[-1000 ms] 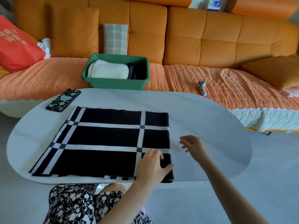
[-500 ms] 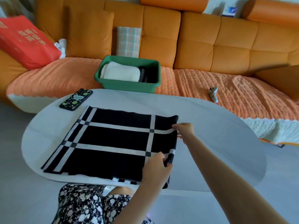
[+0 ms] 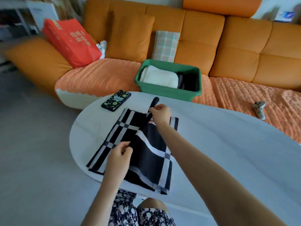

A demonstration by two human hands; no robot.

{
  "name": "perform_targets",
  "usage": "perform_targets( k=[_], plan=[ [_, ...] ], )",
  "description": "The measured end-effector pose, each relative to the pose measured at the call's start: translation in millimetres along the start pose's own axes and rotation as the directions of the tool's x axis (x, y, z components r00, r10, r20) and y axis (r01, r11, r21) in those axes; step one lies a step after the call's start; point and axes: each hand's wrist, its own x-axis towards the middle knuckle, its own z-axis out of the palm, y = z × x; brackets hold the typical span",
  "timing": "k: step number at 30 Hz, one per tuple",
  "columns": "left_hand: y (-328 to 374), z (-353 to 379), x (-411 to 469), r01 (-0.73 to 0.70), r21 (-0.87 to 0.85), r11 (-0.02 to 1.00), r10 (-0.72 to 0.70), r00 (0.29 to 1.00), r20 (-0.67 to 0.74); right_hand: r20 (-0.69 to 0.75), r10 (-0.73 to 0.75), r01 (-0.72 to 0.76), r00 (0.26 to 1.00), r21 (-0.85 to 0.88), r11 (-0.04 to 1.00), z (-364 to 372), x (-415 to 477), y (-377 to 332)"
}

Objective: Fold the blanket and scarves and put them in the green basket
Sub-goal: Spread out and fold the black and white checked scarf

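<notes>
- The black-and-white scarf (image 3: pixel 151 154) lies at frame centre on the white table (image 3: pixel 228 144). It lay flat 0.5 s ago; its right portion is now raised and carried leftward over the rest.
- Left hand (image 3: pixel 120 156): thumb and fingers pinch the near raised edge, left of centre.
- Right hand (image 3: pixel 160 115): fingers pinch the far corner, above centre. It gripped the far right edge before.
- Green basket (image 3: pixel 169 64): upper centre, contents unchanged, a folded cream blanket (image 3: pixel 159 77) beside a dark striped scarf (image 3: pixel 187 81).

Left hand (image 3: pixel 118 159), right hand (image 3: pixel 160 115), forearms bare. Black garment (image 3: pixel 123 212), white flower print, over lap below table (image 3: pixel 228 152); knee (image 3: pixel 151 204) uncovered.
</notes>
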Motion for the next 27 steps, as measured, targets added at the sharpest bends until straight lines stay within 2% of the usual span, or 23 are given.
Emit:
perform_targets(
  k=[3,6,9,12,15,18,20,22,24,27],
  plan=[
    [-13,-38,20,0.002,0.052,0.999,0.004,0.992,-0.124,0.049,-0.058,0.062,0.997,-0.077,0.995,56,1,-6],
    [-33,-56,35,0.029,0.147,0.989,0.002,0.978,-0.207,0.092,-0.077,0.1,0.993,-0.273,0.957,97,-2,2],
    [-57,-60,43,0.06,0.292,0.955,0.002,0.978,-0.207,0.176,-0.114,0.188,0.978,-0.494,0.849,115,-7,24],
    [-73,-60,49,0.009,0.525,0.851,0.108,0.976,-0.191,0.308,-0.249,0.387,0.918,-0.563,0.73,110,-15,37],
    [-76,-54,49,-0.093,0.653,0.752,0.28,0.941,-0.189,0.416,-0.29,0.505,0.862,-0.657,0.559,88,-20,50],
    [-77,-45,50,-0.304,0.675,0.672,0.429,0.903,-0.02,0.492,-0.276,0.563,0.826,-0.696,0.446,61,-27,61],
    [-85,-39,50,-0.406,0.726,0.554,0.443,0.883,0.155,0.508,-0.246,0.564,0.825,-0.721,0.403,44,-34,71],
    [-96,-35,50,-0.41,0.796,0.445,0.382,0.891,0.246,0.52,-0.201,0.557,0.83,-0.753,0.351,30,-42,82],
    [-102,-29,47,-0.409,0.808,0.423,0.349,0.897,0.272,0.524,-0.204,0.562,0.827,-0.776,0.287,20,-44,91],
    [-97,-19,46,-0.383,0.815,0.435,0.236,0.922,0.308,0.53,-0.219,0.573,0.819,-0.773,0.274,9,-39,91]
  ],
)
